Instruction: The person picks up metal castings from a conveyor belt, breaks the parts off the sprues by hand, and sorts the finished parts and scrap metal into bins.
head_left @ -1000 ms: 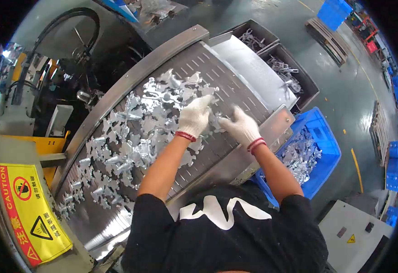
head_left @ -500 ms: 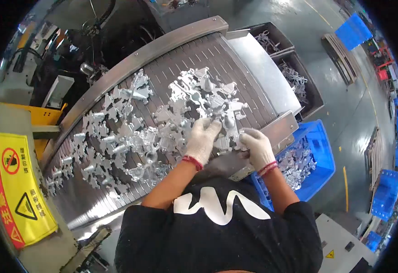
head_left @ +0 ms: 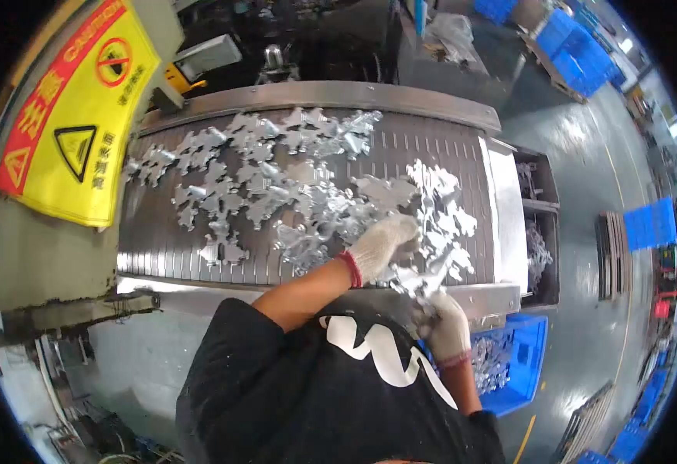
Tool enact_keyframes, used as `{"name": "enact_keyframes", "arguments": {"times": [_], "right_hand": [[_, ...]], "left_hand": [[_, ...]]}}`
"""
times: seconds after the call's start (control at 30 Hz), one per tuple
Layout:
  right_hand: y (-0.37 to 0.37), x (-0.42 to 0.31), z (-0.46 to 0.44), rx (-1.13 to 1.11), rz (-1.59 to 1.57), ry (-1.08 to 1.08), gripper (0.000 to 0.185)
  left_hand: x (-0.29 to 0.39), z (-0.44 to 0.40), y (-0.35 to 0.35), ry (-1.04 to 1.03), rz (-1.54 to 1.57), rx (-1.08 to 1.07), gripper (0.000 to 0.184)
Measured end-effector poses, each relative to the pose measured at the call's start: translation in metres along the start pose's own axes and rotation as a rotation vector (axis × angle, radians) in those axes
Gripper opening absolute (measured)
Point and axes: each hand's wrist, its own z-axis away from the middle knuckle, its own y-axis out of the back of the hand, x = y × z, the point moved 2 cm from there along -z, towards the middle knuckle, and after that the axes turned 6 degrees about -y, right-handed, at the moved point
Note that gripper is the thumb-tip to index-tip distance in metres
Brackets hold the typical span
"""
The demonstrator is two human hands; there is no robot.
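Note:
Many shiny silver metal castings (head_left: 319, 205), flat and branching in shape, lie heaped on the slatted conveyor belt (head_left: 400, 143). My left hand (head_left: 382, 246), in a white knit glove with a red cuff, rests at the near side of the heap with its fingers curled together against the parts. What it grips, if anything, is hidden. By the belt's near edge, my right hand (head_left: 448, 329), gloved the same way, is closed on the end of a metal casting (head_left: 420, 283). That casting sits partly over the belt's rail.
Below the belt's right end stands a blue crate (head_left: 530, 359) holding metal pieces. Dark bins (head_left: 541, 255) with castings stand beyond the metal end plate (head_left: 506, 216). A yellow caution sign (head_left: 83, 116) hangs at left. Metal rails (head_left: 307, 94) border the belt.
The view has turned, so the belt now runs level across it. My right hand has drawn back toward my body, off the belt's edge, with a casting in it. The left stays at the heap.

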Motion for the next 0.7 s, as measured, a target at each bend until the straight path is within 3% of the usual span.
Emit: {"name": "enact_keyframes", "arguments": {"times": [0.03,0.1,0.13,0.17,0.23,0.27,0.3,0.33,0.37,0.4,0.43,0.47,0.5,0.53,0.57,0.6,0.63,0.67,0.7], "right_hand": [[0.008,0.003,0.0,0.017,0.313,0.197,0.026],[0.004,0.001,0.012,-0.026,-0.07,0.127,0.026],[0.015,0.009,0.007,-0.002,-0.026,0.074,0.028],[0.014,0.01,0.013,0.016,0.021,0.062,0.029],[0.017,0.009,0.019,-0.001,0.082,0.066,0.028],[0.018,0.012,0.025,0.082,-0.025,-0.029,0.027],[0.052,0.046,0.004,0.024,0.368,0.282,0.029],[0.026,0.019,0.029,0.011,0.086,0.068,0.026],[0.045,0.045,0.014,0.052,0.305,0.243,0.025],[0.036,0.042,0.015,0.039,-0.229,-0.157,0.026],[0.038,0.041,0.008,-0.037,-0.27,-0.186,0.027],[0.045,0.045,-0.003,-0.118,-0.307,-0.221,0.029],[0.057,0.055,-0.018,-0.169,-0.311,-0.143,0.024],[0.049,0.054,-0.024,-0.175,-0.449,-0.163,0.022],[0.044,0.05,-0.032,-0.192,-0.575,-0.184,0.021],[0.044,0.051,-0.035,-0.397,-0.599,-0.181,0.019],[0.025,0.035,-0.023,-0.366,-0.606,-0.179,0.02],[0.007,0.021,-0.011,-0.337,-0.611,-0.188,0.021],[0.022,0.043,-0.031,-0.354,-0.183,0.063,0.014]], "left_hand": [[-0.005,-0.005,0.002,-0.016,0.224,-0.034,0.025],[-0.011,0.001,0.01,-0.194,0.013,-0.082,0.026],[-0.011,0.002,0.008,-0.306,-0.142,-0.14,0.026],[-0.018,0.001,0.005,-0.157,0.013,-0.091,0.031],[-0.016,0.012,0.004,-0.114,-0.311,-0.273,0.039],[-0.038,0.013,0.013,-0.283,-0.599,-0.31,0.048],[0.004,0.049,-0.007,0.063,-0.737,-0.33,0.055],[-0.04,0.038,0.002,0.149,-0.335,-0.495,0.052],[-0.072,0.015,0.019,-0.17,-0.524,-0.809,0.037],[-0.073,0.014,0.006,0.034,-0.453,-0.744,0.029],[-0.071,0.009,0.003,0.134,-0.378,-0.622,0.034],[-0.062,-0.005,0.002,0.057,-0.583,-0.688,0.035],[-0.055,-0.013,0.0,-0.029,-0.779,-0.747,0.035],[-0.048,-0.012,-0.001,0.431,-0.151,-0.548,0.029],[-0.064,-0.029,0.0,0.318,-0.383,-0.421,0.028],[-0.034,-0.014,-0.003,0.314,-0.246,-0.572,0.035],[-0.024,-0.013,0.003,0.35,-0.278,-0.579,0.038],[0.025,0.021,-0.019,0.541,-0.352,-0.423,0.04],[0.026,0.009,-0.003,0.261,-0.666,-0.636,0.041]]}}
